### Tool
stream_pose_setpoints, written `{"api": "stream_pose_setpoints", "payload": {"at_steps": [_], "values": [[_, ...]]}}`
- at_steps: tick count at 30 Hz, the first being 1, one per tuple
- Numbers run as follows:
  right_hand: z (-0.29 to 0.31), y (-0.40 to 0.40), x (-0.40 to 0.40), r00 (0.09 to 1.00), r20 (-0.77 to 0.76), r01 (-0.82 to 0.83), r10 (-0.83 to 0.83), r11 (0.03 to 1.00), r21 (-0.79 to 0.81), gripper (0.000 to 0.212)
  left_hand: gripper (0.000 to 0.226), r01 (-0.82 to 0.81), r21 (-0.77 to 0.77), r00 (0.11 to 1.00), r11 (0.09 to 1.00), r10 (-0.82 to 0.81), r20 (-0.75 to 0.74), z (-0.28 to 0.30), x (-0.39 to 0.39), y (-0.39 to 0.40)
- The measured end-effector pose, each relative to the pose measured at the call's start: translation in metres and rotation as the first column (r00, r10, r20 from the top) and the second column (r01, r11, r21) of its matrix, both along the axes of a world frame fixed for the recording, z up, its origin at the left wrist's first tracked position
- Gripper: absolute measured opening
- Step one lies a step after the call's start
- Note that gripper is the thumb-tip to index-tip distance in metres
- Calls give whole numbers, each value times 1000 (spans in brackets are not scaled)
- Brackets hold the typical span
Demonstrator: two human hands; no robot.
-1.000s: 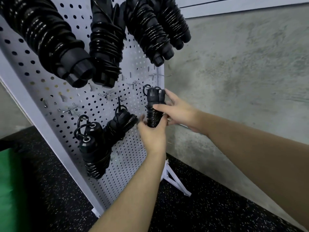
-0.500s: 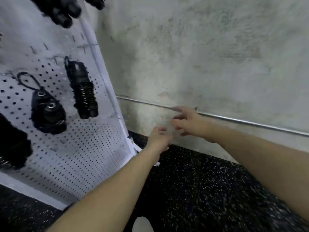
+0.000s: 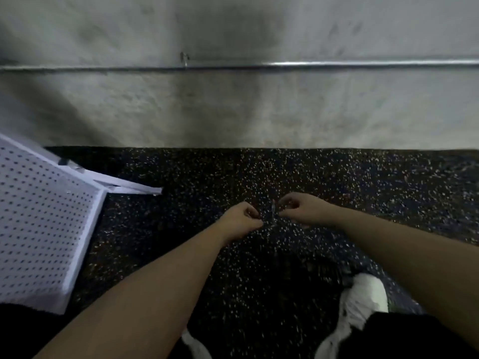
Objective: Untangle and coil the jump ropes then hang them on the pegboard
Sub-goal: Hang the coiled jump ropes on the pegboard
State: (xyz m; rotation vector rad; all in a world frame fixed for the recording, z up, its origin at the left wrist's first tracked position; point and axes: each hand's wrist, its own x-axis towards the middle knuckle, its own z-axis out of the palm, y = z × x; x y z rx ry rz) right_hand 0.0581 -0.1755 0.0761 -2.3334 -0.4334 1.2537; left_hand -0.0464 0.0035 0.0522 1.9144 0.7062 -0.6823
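Head view shows your fingers (image 3: 248, 215) of both hands loosely curled, close together over the floor (image 3: 337, 177), with a small pale thing (image 3: 273, 209) between them; blur hides whether you pinch it. No jump rope is visible here, so I judge you are between ropes. Left of your fingers stands the pegboard (image 3: 39, 216); beyond them rises a concrete wall (image 3: 233, 112) with a metal pipe (image 3: 337, 64).
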Motion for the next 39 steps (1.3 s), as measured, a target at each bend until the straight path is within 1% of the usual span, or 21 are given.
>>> {"api": "stream_pose_setpoints", "payload": {"at_steps": [2,4,7,10,13,16,18,22,24,28,31,34,37,39], "values": [[-24,-15,-4,999,-33,-30,28,998,-63,46,30,64,0,997,998,-64,-34,-25,-4,-11],[-45,-26,-9,996,-72,-65,57,991,-116,52,35,119,-6,991,993,-119,-59,-46,-9,-21],[-73,-37,-21,983,-94,-177,160,958,-224,61,45,187,-43,976,981,-191,-102,-72,-16,-37],[-93,-47,-34,962,-141,-265,233,920,-289,68,56,232,-53,962,971,-237,-133,-92,-21,-54],[-103,-53,-41,944,-157,-325,290,897,-299,69,60,225,-70,963,972,-233,-137,-107,-22,-69],[-107,-59,-45,928,-125,-373,352,880,-295,56,58,262,-52,951,964,-267,-154,-112,-20,-78],[-107,-63,-46,916,-113,-401,385,868,-292,54,56,272,-49,949,961,-277,-152,-112,-20,-78],[-104,-64,-54,900,-92,-435,426,863,-256,69,51,281,-40,949,959,-284,-134,-110,-24,-76],[-104,-62,-59,887,-71,-458,457,848,-267,71,47,282,-46,952,958,-286,-107,-107,-25,-75],[-104,-60,-57,921,-53,-383,386,871,-306,59,41,269,-30,962,963,-270,-41,-98,-26,-72],[-103,-66,-50,934,-31,-349,357,886,-305,54,39,258,-53,966,965,-259,-18,-92,-26,-71],[-93,-73,-42,937,17,-331,348,904,-270,34,40,273,-69,962,960,-274,-8,-87,-24,-71],[-75,-73,-35,930,39,-351,366,914,-205,28,45,279,-98,960,955,-280,5,-75,-18,-73],[-61,-70,-29,924,95,-356,371,923,-144,25,49,295,-97,956,951,-294,22,-65,-12,-76]]}}
